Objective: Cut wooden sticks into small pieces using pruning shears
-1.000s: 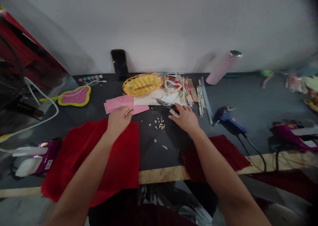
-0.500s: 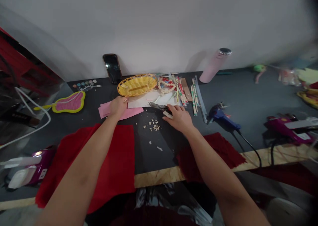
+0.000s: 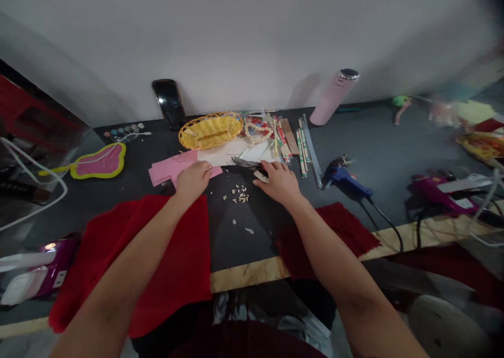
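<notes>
Head camera view is looking down on a dark tabletop [image 3: 252,248], where the person's right hand [image 3: 277,182] is grasping metal snips [image 3: 244,162] by the handles, its fingers wrapped over them, with the blades pointing left and reaching over the edge of a white paper sheet [image 3: 232,153]. The left hand [image 3: 192,180] is resting curled at the near edge of a pink paper sheet [image 3: 173,167]; whether it is pinching anything small cannot be told. Pale crumbs [image 3: 236,194] are lying on the tabletop between the hands. A yellow wicker basket [image 3: 210,130] is sitting just beyond the papers, beside a heap of paper-wrapped sticks [image 3: 275,137]. Both forearms are reaching over red felt pieces [image 3: 169,248] [image 3: 331,232], and a blue glue gun [image 3: 344,178] is lying to the right of the sticks.
</notes>
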Demonstrator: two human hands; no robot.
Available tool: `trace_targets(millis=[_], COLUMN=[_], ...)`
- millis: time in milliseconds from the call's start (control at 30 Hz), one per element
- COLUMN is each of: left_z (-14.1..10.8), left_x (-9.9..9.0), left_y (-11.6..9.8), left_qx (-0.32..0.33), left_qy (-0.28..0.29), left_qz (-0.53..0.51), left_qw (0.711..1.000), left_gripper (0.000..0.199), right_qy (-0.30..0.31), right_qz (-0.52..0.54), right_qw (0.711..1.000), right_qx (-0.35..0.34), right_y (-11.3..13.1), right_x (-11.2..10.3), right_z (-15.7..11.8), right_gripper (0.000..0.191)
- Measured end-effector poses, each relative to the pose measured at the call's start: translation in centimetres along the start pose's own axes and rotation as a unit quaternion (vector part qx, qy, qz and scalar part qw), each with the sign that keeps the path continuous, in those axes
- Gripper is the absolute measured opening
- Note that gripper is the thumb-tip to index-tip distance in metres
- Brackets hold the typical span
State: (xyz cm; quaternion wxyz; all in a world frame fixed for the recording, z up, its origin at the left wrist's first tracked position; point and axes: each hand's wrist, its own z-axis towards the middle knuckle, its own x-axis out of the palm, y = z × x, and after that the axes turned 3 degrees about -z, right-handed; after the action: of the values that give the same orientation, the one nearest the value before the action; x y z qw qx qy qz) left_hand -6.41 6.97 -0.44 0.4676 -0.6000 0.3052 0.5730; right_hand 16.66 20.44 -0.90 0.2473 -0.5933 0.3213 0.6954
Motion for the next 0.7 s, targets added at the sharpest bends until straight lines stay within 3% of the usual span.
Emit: trace_targets(millis=[133, 233, 400, 533, 700], left_z=[-2.0, -2.6, -3.3, -4.0, -4.0], left_x=[0.0, -1.4, -3.2, -2.3, -1.3], left_y=[-3.2, -4.2, -3.0, -1.9, -2.6], left_qx=[0.079, 0.087, 0.015, 0.004, 0.026], left_qy=[0.065, 0.085, 0.073, 0.098, 0.111], left_qz=[-0.034, -0.038, 0.018, 0.039, 0.003], left_qw=[0.994, 0.992, 0.997, 0.994, 0.993], left_gripper=[0.027, 0.026, 0.025, 0.023, 0.023], right_qy=[0.005, -0.004, -0.069, -0.061, -0.054], right_qz=[-0.009, -0.015, -0.015, 0.002, 0.017], right_qw=[1.000, 1.000, 0.997, 0.997, 0.997], right_qx=[0.003, -0.005, -0.027, -0.040, -0.049], right_y=[0.0, 0.1, 0.5, 0.7, 0.7], right_x=[-0.2, -0.3, -0.6, -0.4, -0.2], right_z=[-0.1, -0.2, -0.5, -0.7, -0.8], right_gripper=[0.062, 0.060, 0.040, 0.038, 0.040])
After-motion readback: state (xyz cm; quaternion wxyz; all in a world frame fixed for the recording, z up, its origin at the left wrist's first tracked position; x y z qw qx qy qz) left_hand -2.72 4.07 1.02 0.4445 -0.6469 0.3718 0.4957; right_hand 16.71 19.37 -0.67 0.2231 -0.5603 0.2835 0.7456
